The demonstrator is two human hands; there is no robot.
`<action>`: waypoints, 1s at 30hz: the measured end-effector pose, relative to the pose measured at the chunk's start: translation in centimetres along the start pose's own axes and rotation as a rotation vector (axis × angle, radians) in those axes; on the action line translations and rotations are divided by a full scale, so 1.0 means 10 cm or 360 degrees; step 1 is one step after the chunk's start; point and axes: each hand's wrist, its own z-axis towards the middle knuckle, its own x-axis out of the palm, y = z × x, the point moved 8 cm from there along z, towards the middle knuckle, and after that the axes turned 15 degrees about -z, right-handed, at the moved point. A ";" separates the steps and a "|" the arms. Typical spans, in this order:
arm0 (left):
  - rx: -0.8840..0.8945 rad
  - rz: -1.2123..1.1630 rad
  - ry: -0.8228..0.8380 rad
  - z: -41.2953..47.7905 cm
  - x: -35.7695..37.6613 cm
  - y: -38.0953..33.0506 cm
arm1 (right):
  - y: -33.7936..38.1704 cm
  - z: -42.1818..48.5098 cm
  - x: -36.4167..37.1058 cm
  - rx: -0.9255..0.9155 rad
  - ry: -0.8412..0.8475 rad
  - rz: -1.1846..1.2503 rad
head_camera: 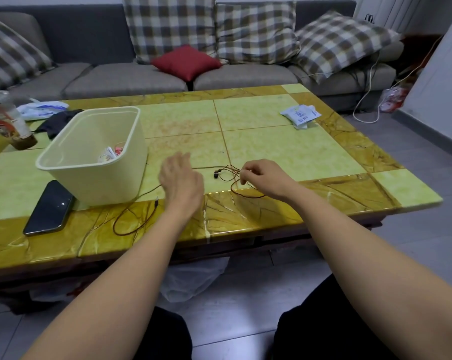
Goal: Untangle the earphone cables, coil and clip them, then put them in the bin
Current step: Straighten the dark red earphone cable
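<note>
Phone [49, 207] beside bin [100, 183], cable [114, 226] (brown) looped nearby

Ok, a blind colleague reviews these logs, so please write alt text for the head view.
A person's right hand pinches a thin brown earphone cable on a yellow-green tiled table, while the left hand is open over the cable beside a cream plastic bin. A black phone lies beside it.
</note>
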 end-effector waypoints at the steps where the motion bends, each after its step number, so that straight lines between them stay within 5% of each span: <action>1: 0.0235 -0.0053 0.0165 -0.04 0.15 -0.17 | 0.08 0.00 0.04 -0.0050 0.0035 -0.0056; 4: 0.0622 -0.0018 0.0452 -0.21 0.41 -0.45 | 0.21 0.00 0.07 -0.0143 0.0054 -0.0102; 7: 0.0164 -0.0202 0.0248 -0.08 0.21 -0.22 | 0.06 0.01 -0.01 -0.0033 0.0004 -0.0029; 11: -0.0331 0.0003 -0.0105 -0.01 -0.10 0.13 | -0.15 0.00 -0.07 0.0103 -0.0083 -0.0004; 17: 0.0594 -0.0125 0.0534 -0.22 0.40 -0.48 | 0.14 0.00 0.07 -0.0125 0.0103 -0.0033; 25: -0.0292 0.0128 -0.0122 0.02 -0.10 0.18 | -0.12 -0.01 -0.09 0.0047 -0.0069 0.0085; 30: 0.0485 -0.0215 0.0434 -0.16 0.32 -0.46 | 0.06 0.00 0.06 -0.0075 0.0065 0.0031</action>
